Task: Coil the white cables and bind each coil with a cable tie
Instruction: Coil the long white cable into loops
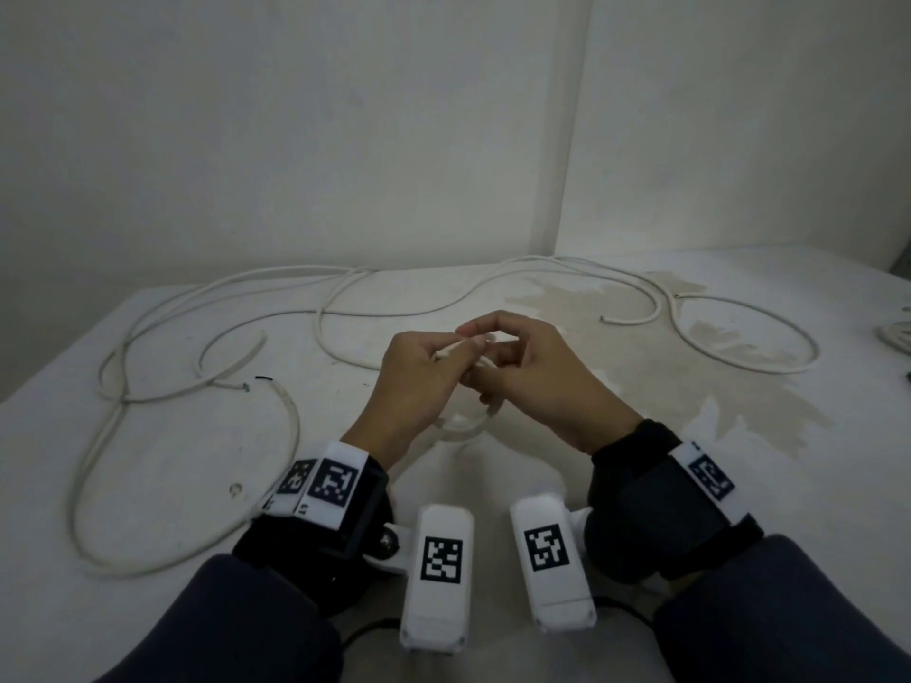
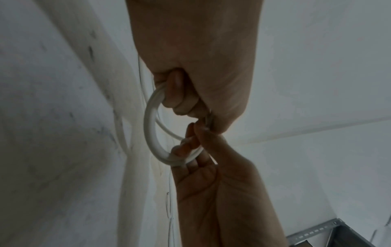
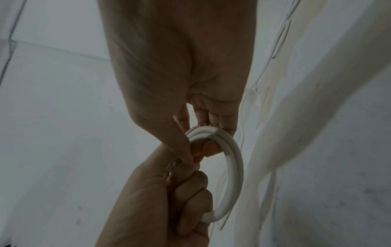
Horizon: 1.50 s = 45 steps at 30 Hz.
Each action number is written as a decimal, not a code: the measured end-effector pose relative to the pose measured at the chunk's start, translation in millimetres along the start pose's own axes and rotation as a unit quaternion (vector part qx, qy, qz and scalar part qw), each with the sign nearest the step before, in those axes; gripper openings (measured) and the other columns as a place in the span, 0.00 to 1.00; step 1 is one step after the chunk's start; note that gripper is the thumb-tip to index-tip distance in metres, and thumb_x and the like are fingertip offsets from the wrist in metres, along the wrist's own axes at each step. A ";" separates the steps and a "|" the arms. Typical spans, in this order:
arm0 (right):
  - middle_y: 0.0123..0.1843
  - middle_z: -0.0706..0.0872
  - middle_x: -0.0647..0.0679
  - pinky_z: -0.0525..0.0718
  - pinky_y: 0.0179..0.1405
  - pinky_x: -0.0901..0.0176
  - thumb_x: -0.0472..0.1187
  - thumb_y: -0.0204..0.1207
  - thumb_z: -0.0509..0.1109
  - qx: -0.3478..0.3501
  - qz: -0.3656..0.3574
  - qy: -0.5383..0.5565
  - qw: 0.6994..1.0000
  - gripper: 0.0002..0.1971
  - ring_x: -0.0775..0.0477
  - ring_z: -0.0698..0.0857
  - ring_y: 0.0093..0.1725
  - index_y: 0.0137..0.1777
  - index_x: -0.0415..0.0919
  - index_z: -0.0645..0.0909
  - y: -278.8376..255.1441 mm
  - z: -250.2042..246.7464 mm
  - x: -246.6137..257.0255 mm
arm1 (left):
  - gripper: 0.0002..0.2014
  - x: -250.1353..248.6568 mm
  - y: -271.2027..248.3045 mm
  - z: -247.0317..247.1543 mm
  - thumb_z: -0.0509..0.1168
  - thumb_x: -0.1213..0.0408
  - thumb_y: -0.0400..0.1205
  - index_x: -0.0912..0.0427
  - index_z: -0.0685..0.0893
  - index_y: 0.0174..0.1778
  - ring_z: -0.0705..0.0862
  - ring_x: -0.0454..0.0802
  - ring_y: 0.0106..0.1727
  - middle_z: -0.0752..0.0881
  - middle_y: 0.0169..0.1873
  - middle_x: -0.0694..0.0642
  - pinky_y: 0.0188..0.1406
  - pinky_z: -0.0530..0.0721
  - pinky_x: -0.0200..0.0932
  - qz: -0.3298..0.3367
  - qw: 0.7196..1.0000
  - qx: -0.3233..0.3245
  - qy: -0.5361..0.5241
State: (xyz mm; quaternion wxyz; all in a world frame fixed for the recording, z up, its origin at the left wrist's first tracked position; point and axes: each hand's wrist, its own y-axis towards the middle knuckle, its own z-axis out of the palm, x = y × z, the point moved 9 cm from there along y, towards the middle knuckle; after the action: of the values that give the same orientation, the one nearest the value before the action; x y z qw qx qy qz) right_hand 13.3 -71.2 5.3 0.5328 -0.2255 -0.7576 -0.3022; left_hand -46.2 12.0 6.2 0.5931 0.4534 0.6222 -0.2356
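Note:
A small coil of white cable hangs between both hands above the table's middle. My left hand grips one side of the coil, its fingers curled through the loop. The right hand hooks its lower fingers in the coil's other side. Its thumb and forefinger pinch a thin cable tie where the two hands meet. The tie is mostly hidden by fingertips in both wrist views. Whether it goes round the coil cannot be told.
Several loose white cables sprawl over the white table: one loops at the left, one runs along the back, another curls at the right. A further coil lies at the right edge. A wall stands close behind.

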 end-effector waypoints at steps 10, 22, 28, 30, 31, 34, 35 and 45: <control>0.50 0.80 0.51 0.73 0.48 0.65 0.49 0.60 0.85 -0.144 -0.028 -0.204 0.968 0.11 0.54 0.78 0.55 0.39 0.55 0.86 -4.4 -33.8 7.6 | 0.15 -1.1 -0.5 2.3 0.58 0.63 0.87 0.69 0.88 0.53 0.74 0.30 0.16 0.83 0.16 0.40 0.20 0.67 0.21 0.027 0.999 0.011 0.020; 0.24 0.79 0.47 0.84 0.39 0.54 0.34 0.84 0.62 0.056 0.065 0.208 0.974 0.06 0.49 0.79 0.25 0.45 0.37 0.71 -4.8 15.6 -2.9 | 0.12 15.1 8.8 -24.5 0.60 0.54 0.85 0.60 0.76 0.45 0.66 0.37 0.17 0.71 0.15 0.43 0.18 0.67 0.31 0.008 0.984 -0.129 -0.120; 0.17 0.62 0.55 0.72 0.24 0.64 0.41 0.88 0.55 -0.025 0.135 0.309 0.941 0.14 0.57 0.60 0.15 0.41 0.38 0.75 1.6 7.5 -24.5 | 0.13 27.7 10.3 -14.5 0.56 0.54 0.87 0.61 0.78 0.53 0.78 0.41 0.25 0.81 0.30 0.52 0.26 0.79 0.34 -0.038 0.985 -0.086 -0.147; 0.16 0.61 0.55 0.72 0.19 0.67 0.41 0.88 0.56 -0.111 0.144 0.397 0.900 0.14 0.57 0.59 0.13 0.42 0.36 0.74 2.7 -12.9 -33.2 | 0.12 38.7 12.1 -24.4 0.57 0.54 0.87 0.60 0.78 0.52 0.80 0.45 0.34 0.81 0.39 0.56 0.36 0.81 0.37 -0.064 0.978 -0.127 -0.151; 0.15 0.60 0.55 0.72 0.17 0.68 0.41 0.88 0.55 -0.144 0.145 0.442 0.874 0.14 0.57 0.59 0.13 0.42 0.36 0.74 2.1 -21.4 -37.3 | 0.11 46.6 10.7 -30.2 0.59 0.55 0.86 0.60 0.79 0.51 0.79 0.45 0.36 0.80 0.41 0.55 0.39 0.80 0.38 -0.079 0.974 -0.149 -0.149; 0.15 0.59 0.54 0.70 0.15 0.71 0.40 0.87 0.55 -0.174 0.156 0.527 0.817 0.14 0.56 0.58 0.12 0.42 0.35 0.73 0.7 -27.5 -45.6 | 0.22 67.9 6.9 -33.2 0.66 0.54 0.82 0.72 0.78 0.59 0.77 0.46 0.34 0.78 0.34 0.52 0.45 0.79 0.43 -0.141 0.967 -0.153 -0.144; 0.15 0.59 0.54 0.69 0.14 0.71 0.40 0.87 0.55 -0.163 0.164 0.531 0.815 0.14 0.56 0.58 0.12 0.41 0.35 0.73 0.8 -23.9 -46.4 | 0.15 67.7 6.4 -28.2 0.67 0.56 0.82 0.67 0.81 0.51 0.78 0.46 0.34 0.79 0.34 0.54 0.45 0.81 0.42 -0.146 0.965 -0.136 -0.172; 0.16 0.63 0.55 0.73 0.17 0.67 0.40 0.87 0.56 -0.184 0.125 0.354 0.908 0.13 0.58 0.63 0.13 0.43 0.36 0.75 2.8 -33.6 -42.9 | 0.10 48.6 8.7 -21.7 0.62 0.76 0.82 0.65 0.83 0.56 0.84 0.46 0.32 0.88 0.39 0.58 0.33 0.86 0.37 -0.117 0.932 -0.102 -0.328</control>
State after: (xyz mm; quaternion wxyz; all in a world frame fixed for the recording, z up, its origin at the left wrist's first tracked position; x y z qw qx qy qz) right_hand 51.8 -93.5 -26.3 0.7485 -0.2902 -0.4158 -0.4274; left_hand -44.7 48.1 -33.9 0.7756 0.2115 0.4621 -0.3744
